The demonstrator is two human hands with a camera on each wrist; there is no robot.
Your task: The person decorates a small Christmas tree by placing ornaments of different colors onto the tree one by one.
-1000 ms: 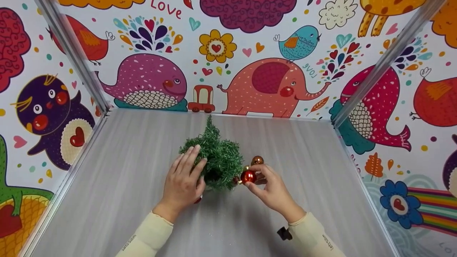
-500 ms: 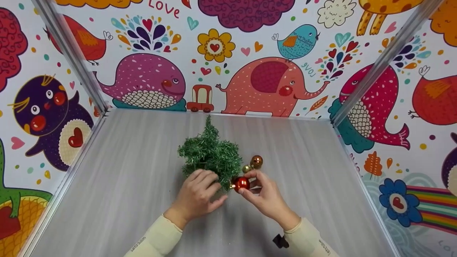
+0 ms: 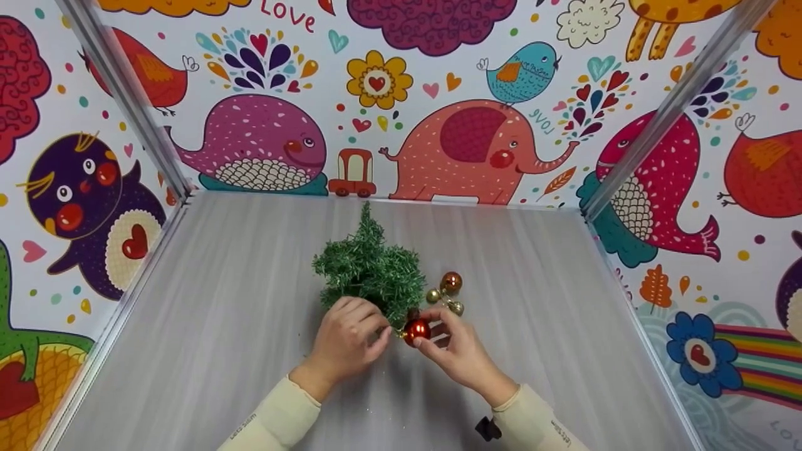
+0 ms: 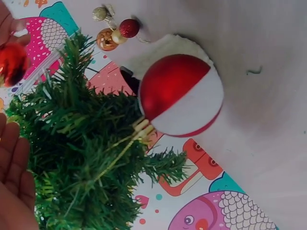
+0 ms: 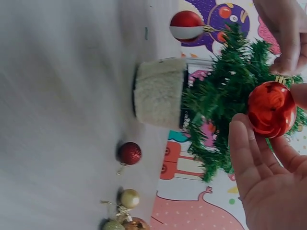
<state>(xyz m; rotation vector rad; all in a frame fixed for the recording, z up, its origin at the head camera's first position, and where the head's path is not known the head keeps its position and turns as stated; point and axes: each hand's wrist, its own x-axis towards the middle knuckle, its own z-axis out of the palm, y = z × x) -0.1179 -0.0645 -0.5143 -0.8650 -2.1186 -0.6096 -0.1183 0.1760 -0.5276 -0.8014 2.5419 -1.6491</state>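
A shiny red bauble (image 3: 416, 332) with a gold cap (image 5: 280, 80) is held between the thumb and fingers of my right hand (image 3: 460, 347). My left hand (image 3: 348, 335) has bent fingers, its thumb and forefinger pinching at that gold cap. Just behind both hands stands a small green artificial Christmas tree (image 3: 376, 269), upright in a pale fabric-covered pot (image 5: 160, 93). A red-and-white bauble (image 4: 180, 98) hangs from a branch by a gold string; in the head view my left hand hides it.
Right of the tree lie a copper bauble (image 3: 451, 283), small gold baubles (image 3: 433, 295) and a dark red bauble (image 5: 129, 153). A small black object (image 3: 487, 429) shows by the right sleeve. Cartoon-printed walls (image 3: 263, 144) enclose the grey tabletop (image 3: 238, 269).
My left hand has come off the tree's left branches and moved right and nearer, to the bauble's cap. My right hand has brought the red bauble left and nearer, uncovering a gold bauble.
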